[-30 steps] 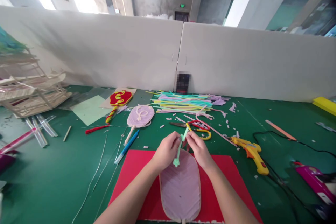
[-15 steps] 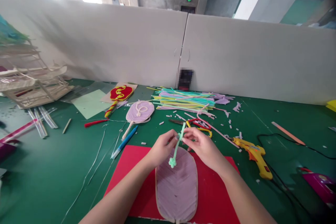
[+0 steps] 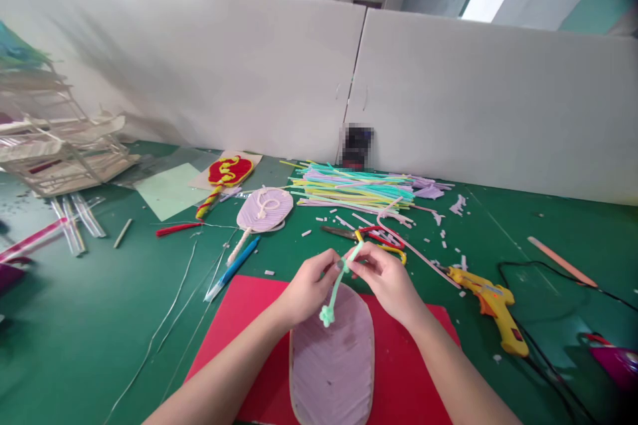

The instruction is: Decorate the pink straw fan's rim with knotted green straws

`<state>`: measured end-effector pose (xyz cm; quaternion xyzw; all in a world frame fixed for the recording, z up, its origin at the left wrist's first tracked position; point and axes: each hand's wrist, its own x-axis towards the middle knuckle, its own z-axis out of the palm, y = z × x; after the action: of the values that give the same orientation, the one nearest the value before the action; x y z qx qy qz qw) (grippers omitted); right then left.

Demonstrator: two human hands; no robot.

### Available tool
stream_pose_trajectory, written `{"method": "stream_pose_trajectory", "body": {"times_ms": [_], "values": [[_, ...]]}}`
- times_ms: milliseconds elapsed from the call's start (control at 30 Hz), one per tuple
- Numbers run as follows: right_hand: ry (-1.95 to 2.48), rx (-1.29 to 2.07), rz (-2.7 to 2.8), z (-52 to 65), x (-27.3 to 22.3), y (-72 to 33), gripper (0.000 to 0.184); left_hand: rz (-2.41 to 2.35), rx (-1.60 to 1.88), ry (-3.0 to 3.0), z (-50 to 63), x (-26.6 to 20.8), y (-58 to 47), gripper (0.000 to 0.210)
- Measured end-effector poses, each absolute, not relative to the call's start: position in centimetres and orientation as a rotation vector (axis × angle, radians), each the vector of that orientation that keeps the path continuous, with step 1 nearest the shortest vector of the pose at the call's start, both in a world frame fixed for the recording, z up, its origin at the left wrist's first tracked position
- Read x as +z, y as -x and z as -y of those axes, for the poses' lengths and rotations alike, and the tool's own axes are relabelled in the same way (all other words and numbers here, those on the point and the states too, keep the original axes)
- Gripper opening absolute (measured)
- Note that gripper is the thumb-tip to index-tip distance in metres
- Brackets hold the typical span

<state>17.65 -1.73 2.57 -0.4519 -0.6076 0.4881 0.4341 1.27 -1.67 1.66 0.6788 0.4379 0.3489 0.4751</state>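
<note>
Between my hands is a mint-green pipe cleaner (image 3: 335, 291), its lower end curled into a small flower shape. My left hand (image 3: 313, 283) pinches it near the middle, thumb against forefinger. From the other side, the fingertips of my right hand (image 3: 379, 272) close on it just below its upper tip. Below them lies a lilac fan-shaped panel (image 3: 331, 358) with a pale rim, resting on a red board (image 3: 413, 372). The green flower end hangs over the panel's upper part.
Pastel pipe cleaners (image 3: 353, 187) are heaped at the back. Scissors (image 3: 383, 236) lie beyond my right hand, a yellow glue gun (image 3: 491, 305) to the right. A smaller lilac fan (image 3: 266, 209), a red-and-yellow fan (image 3: 230, 171) and a blue pen (image 3: 233, 269) lie left.
The upper end of the green pipe cleaner now leans further right. Both hands keep their pinch, and the whole view has shifted slightly.
</note>
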Motion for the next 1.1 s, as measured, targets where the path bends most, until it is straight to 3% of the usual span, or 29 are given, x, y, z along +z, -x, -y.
{"method": "stream_pose_trajectory", "body": {"times_ms": [433, 1100], "values": [[1.294, 0.969, 1.203, -1.2, 1.6, -18.3, 0.033, -1.048, 0.935, -1.727, -3.7, 1.5, -4.5, 0.030], [1.268, 1.052, 1.255, -1.3, 0.4, -17.1, 0.022, -0.882, 0.960, -1.627, -3.4, -0.6, -2.2, 0.026]]}}
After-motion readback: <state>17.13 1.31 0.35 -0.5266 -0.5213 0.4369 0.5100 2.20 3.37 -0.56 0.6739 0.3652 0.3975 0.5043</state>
